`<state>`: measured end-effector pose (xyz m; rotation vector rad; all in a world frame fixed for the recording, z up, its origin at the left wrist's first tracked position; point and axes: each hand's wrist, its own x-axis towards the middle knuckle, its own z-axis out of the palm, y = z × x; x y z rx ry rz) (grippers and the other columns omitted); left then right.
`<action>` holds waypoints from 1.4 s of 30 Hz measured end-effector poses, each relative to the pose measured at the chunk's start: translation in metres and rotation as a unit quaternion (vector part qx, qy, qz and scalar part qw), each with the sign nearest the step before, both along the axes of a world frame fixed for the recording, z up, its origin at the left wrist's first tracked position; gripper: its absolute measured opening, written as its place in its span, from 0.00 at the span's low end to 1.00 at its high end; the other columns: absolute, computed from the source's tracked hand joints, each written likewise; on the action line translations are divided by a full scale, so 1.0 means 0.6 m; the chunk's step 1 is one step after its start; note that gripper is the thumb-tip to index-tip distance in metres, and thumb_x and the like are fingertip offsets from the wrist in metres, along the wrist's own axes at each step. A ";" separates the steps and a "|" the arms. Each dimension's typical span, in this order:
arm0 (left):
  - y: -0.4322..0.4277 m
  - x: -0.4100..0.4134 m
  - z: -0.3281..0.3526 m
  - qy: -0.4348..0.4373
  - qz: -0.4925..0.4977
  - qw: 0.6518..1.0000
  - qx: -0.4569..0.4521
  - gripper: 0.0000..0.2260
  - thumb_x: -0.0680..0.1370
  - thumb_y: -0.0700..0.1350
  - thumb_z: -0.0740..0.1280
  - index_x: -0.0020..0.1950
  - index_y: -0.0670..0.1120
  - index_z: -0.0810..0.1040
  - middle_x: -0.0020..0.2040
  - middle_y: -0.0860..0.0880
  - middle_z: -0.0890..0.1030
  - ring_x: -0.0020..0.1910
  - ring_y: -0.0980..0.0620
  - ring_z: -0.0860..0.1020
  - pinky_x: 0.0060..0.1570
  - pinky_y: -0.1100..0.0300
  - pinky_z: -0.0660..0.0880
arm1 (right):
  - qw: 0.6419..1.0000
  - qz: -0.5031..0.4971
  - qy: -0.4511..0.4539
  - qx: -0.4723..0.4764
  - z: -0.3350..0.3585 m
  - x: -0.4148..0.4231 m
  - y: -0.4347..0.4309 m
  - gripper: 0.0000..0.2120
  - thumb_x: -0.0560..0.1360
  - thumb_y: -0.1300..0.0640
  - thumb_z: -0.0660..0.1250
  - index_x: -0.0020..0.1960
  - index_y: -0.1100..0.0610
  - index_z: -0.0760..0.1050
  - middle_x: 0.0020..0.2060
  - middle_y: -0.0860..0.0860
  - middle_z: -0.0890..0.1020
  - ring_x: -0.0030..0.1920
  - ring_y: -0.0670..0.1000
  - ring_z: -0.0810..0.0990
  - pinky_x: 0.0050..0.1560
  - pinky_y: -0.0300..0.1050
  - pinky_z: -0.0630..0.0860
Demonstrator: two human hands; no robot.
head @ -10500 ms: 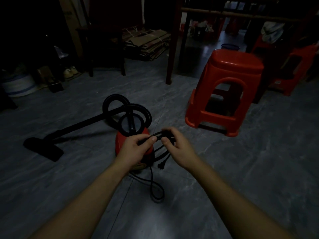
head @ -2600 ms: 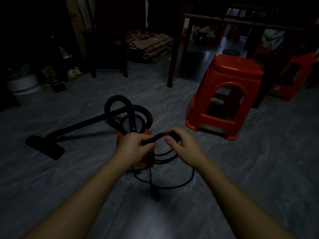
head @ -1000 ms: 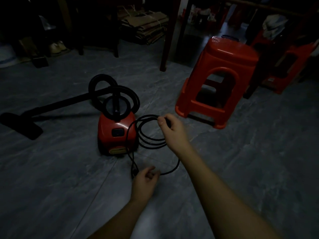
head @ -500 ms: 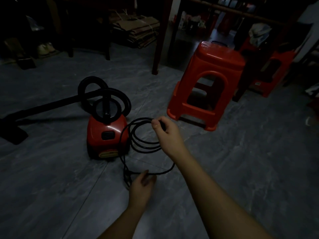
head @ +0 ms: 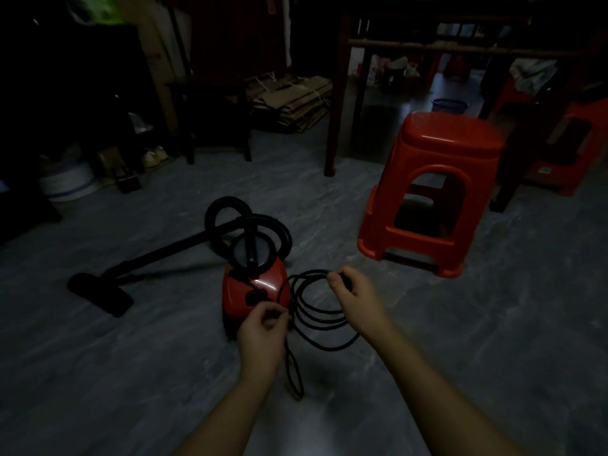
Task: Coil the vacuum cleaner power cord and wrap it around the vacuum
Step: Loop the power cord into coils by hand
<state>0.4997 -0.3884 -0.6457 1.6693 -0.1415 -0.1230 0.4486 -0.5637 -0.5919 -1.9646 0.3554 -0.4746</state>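
A small red vacuum cleaner (head: 253, 287) sits on the grey floor, its black hose (head: 227, 212) looped over the top and its wand and floor head (head: 98, 296) stretched out to the left. My right hand (head: 357, 299) grips several loops of the black power cord (head: 316, 319), which hang just right of the vacuum. My left hand (head: 263, 337) pinches a loose stretch of the same cord in front of the vacuum. A slack loop dangles below that hand toward the floor.
A red plastic stool (head: 434, 192) stands to the right of the vacuum. A dark wooden table leg (head: 332, 103) rises behind it, with flattened cardboard (head: 292, 100) beyond. More red stools (head: 572, 146) stand at the far right. A white bucket (head: 67, 181) and shoes sit at the left.
My left hand has come up from the floor with the loose cord and now holds it beside the vacuum. My right hand still holds the coil. The view has tilted up.
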 end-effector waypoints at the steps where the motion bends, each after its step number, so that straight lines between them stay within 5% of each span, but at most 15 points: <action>1: 0.004 0.013 0.016 -0.005 0.007 1.000 -0.012 0.15 0.73 0.32 0.72 0.38 0.52 0.76 0.36 0.44 0.82 0.37 0.46 0.82 0.38 0.52 0.78 | 1.000 0.001 -0.002 0.008 -0.003 0.007 0.004 0.15 0.81 0.49 0.63 0.39 0.56 0.74 0.28 0.42 0.71 0.30 0.40 0.70 0.33 0.35 0.67; 3: 0.010 0.033 0.045 -0.018 0.014 0.999 -0.031 0.15 0.73 0.32 0.72 0.40 0.50 0.73 0.39 0.41 0.81 0.38 0.44 0.81 0.39 0.52 0.78 | 1.000 0.002 -0.006 0.021 -0.007 0.018 0.011 0.16 0.81 0.49 0.63 0.40 0.58 0.74 0.29 0.43 0.72 0.31 0.41 0.70 0.34 0.37 0.68; 6: 0.017 0.050 0.082 -0.038 -0.015 0.999 -0.028 0.15 0.74 0.33 0.73 0.50 0.52 0.77 0.42 0.47 0.83 0.41 0.51 0.83 0.39 0.66 0.78 | 0.999 0.003 0.000 0.032 -0.014 0.030 0.016 0.16 0.81 0.48 0.63 0.41 0.59 0.75 0.31 0.47 0.73 0.33 0.44 0.72 0.37 0.43 0.70; 9: 0.026 0.062 0.105 -0.070 -0.066 0.995 0.009 0.17 0.75 0.35 0.73 0.57 0.53 0.79 0.45 0.48 0.84 0.45 0.53 0.83 0.45 0.64 0.80 | 0.999 0.011 -0.001 0.031 -0.016 0.033 0.020 0.17 0.81 0.47 0.63 0.40 0.57 0.74 0.30 0.46 0.72 0.33 0.44 0.71 0.37 0.46 0.70; 20: 0.021 0.108 0.098 -0.186 -0.156 0.963 0.117 0.10 0.75 0.39 0.73 0.55 0.47 0.84 0.51 0.53 0.83 0.49 0.59 0.81 0.49 0.71 0.74 | 0.995 0.056 0.021 0.081 -0.001 0.036 0.031 0.12 0.82 0.55 0.62 0.43 0.56 0.78 0.37 0.47 0.79 0.42 0.44 0.78 0.46 0.37 0.74; 24: 0.015 0.109 0.098 -0.271 -0.196 0.931 0.147 0.10 0.77 0.38 0.70 0.57 0.47 0.81 0.63 0.54 0.77 0.64 0.61 0.74 0.65 0.65 0.70 | 0.994 0.057 0.030 0.089 0.006 0.044 0.033 0.12 0.81 0.57 0.63 0.40 0.53 0.78 0.36 0.48 0.80 0.41 0.43 0.78 0.45 0.37 0.73; 29: 0.020 0.109 0.101 -0.232 -0.240 0.934 0.127 0.11 0.79 0.39 0.68 0.58 0.52 0.79 0.53 0.57 0.82 0.55 0.60 0.80 0.57 0.62 0.76 | 0.993 0.072 0.032 0.092 0.016 0.046 0.032 0.11 0.81 0.58 0.64 0.42 0.58 0.80 0.29 0.40 0.78 0.32 0.36 0.74 0.36 0.29 0.69; 35: 0.026 0.112 0.104 -0.208 -0.275 0.931 0.119 0.12 0.79 0.42 0.69 0.61 0.52 0.82 0.52 0.58 0.84 0.54 0.61 0.81 0.56 0.59 0.79 | 0.990 0.072 -0.004 0.118 0.019 0.045 0.032 0.05 0.80 0.60 0.66 0.48 0.57 0.80 0.37 0.39 0.83 0.41 0.37 0.81 0.43 0.31 0.74; 38: 0.030 0.119 0.107 -0.202 -0.283 0.931 0.109 0.13 0.79 0.42 0.69 0.61 0.53 0.83 0.54 0.58 0.85 0.56 0.60 0.81 0.58 0.57 0.78 | 0.989 0.047 -0.008 0.137 0.013 0.044 0.035 0.03 0.79 0.58 0.69 0.51 0.54 0.76 0.48 0.49 0.83 0.52 0.46 0.82 0.51 0.38 0.77; 42: 0.029 0.120 0.117 -0.186 -0.278 0.938 0.093 0.14 0.78 0.41 0.70 0.59 0.58 0.82 0.53 0.58 0.85 0.54 0.61 0.82 0.56 0.61 0.78 | 0.988 0.028 -0.011 0.150 0.017 0.045 0.040 0.05 0.77 0.59 0.70 0.49 0.53 0.74 0.44 0.49 0.81 0.46 0.44 0.82 0.45 0.38 0.77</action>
